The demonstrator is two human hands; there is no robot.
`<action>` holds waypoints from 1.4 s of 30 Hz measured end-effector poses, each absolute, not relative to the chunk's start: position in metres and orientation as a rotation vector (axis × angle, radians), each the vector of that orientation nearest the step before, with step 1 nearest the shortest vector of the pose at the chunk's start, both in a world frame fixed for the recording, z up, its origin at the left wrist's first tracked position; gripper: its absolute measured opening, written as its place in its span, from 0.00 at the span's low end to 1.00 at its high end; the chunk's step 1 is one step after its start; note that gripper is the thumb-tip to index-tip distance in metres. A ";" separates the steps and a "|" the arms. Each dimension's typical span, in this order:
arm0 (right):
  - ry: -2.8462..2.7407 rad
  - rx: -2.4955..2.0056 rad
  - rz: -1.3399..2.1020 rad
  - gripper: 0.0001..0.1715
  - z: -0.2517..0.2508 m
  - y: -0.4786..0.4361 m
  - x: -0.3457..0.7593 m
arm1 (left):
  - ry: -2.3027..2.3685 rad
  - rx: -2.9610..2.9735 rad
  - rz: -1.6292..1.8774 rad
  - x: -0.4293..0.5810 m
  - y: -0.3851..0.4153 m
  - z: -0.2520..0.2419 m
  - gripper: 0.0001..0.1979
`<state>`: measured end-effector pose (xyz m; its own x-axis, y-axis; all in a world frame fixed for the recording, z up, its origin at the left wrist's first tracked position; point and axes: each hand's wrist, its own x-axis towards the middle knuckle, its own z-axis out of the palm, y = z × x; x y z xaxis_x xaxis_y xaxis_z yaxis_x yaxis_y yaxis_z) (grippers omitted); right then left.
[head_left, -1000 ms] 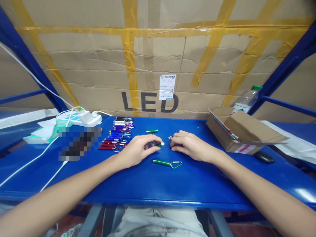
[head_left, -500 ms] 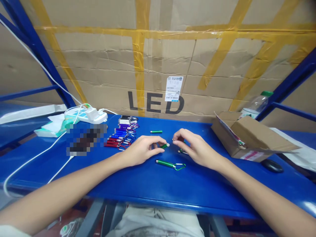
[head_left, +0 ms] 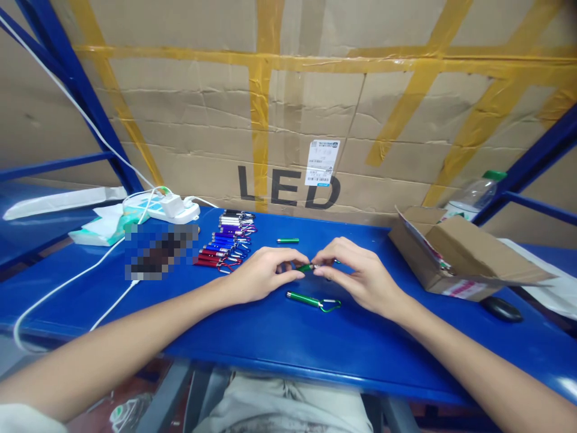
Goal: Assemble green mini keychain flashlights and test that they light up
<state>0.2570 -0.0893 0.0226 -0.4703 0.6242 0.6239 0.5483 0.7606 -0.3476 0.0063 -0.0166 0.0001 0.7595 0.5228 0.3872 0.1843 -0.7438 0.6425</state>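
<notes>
While the left hand (head_left: 264,273) pinches a green tube (head_left: 306,267) over the blue table (head_left: 270,337) and the right hand (head_left: 363,273) meets its end, hold unclear, the tube looks light, rigid and slippery, best gripped around its middle.

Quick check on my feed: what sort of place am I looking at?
Probably a workshop or warehouse workstation: a blue metal-framed bench, a row of coloured tubes with clips lined up on it, and a large taped carton marked "LED" standing behind.
</notes>
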 end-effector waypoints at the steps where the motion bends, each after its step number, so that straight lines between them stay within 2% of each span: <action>1: -2.176 -0.871 0.104 0.04 0.023 -0.089 0.257 | 0.523 2.369 0.767 0.006 -0.017 0.001 0.12; 9: -2.179 -0.845 0.128 0.07 0.022 -0.091 0.254 | 0.505 2.371 0.796 0.006 -0.018 0.001 0.12; 16: -2.199 -0.853 0.110 0.03 0.017 -0.091 0.256 | 0.525 2.376 0.798 0.006 -0.018 0.002 0.11; 33: -2.221 -0.937 -0.028 0.07 0.025 -0.090 0.263 | 0.511 2.366 0.815 0.005 -0.017 0.008 0.08; 38: -2.490 -1.103 -0.120 0.05 0.028 -0.084 0.281 | 0.539 2.351 0.814 0.005 -0.017 0.005 0.08; 42: -2.669 -1.193 -0.024 0.07 0.024 -0.079 0.291 | 0.578 2.342 0.789 0.005 -0.015 0.002 0.09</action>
